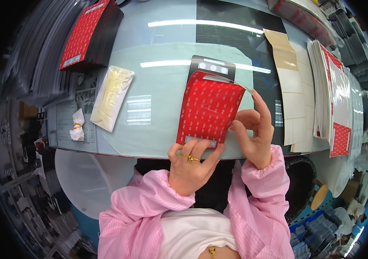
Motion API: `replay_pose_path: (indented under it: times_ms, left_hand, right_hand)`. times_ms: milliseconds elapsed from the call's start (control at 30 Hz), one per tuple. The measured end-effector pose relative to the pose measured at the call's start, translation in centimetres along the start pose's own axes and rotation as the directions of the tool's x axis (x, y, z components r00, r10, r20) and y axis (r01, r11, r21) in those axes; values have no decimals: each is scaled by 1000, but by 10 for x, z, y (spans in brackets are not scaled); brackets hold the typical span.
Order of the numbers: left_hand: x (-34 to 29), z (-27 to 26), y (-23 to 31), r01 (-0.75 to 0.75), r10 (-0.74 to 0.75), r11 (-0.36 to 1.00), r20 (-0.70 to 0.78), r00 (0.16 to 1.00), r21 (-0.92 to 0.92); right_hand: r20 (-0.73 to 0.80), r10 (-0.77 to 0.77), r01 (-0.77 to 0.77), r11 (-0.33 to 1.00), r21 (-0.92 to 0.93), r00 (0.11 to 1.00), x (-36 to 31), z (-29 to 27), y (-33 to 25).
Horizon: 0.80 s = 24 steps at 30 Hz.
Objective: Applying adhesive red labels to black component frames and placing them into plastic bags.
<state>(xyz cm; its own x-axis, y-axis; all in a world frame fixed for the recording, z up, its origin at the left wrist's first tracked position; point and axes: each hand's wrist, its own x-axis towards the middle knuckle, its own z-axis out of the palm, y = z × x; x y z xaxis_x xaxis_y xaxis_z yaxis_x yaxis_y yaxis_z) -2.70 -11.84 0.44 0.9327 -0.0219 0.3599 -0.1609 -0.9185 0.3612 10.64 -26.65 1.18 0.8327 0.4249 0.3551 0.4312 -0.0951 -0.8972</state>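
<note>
A red, white-patterned adhesive-backed sheet [212, 105] lies in front of me on the table, its top edge curled up. Behind it shows a dark panel [201, 60] with a row of pale round spots; the red sheet hides its lower part. My left hand [194, 164], with rings on it, rests its spread fingertips along the sheet's bottom edge, near a grey label strip [199, 142]. At the right edge, my right hand [255, 136] pinches the sheet between thumb and bent finger. Its index finger reaches up by the raised corner, at a thin clear edge.
A stack of red-faced dark panels [84, 36] stands at the far left. Nearer are a wrapped pale-yellow pad [112, 97] and a crumpled white packet [77, 125]. Tan strips [285, 56] and a pile of white sheets [322, 95] lie right. Below the table edge is a white tub [82, 181].
</note>
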Motion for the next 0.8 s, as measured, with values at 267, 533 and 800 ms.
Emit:
replay_pose_path:
  times_ms: [267,533,800]
  left_hand:
    - [-3,2,4,29,-29,998,-3,1000,-47]
    - [36,-35,-18,-41,7,989,-235,972,-140]
    - [117,-70,-33,-189,189,981,-437,879,45]
  right_hand:
    - [-19,-172,157,933,-325,985,7,-9,-2]
    - [5,-140,137,962,-238,990,20,-15,-25]
    - [33,-140,144,964,-225,990,14,-14,-45]
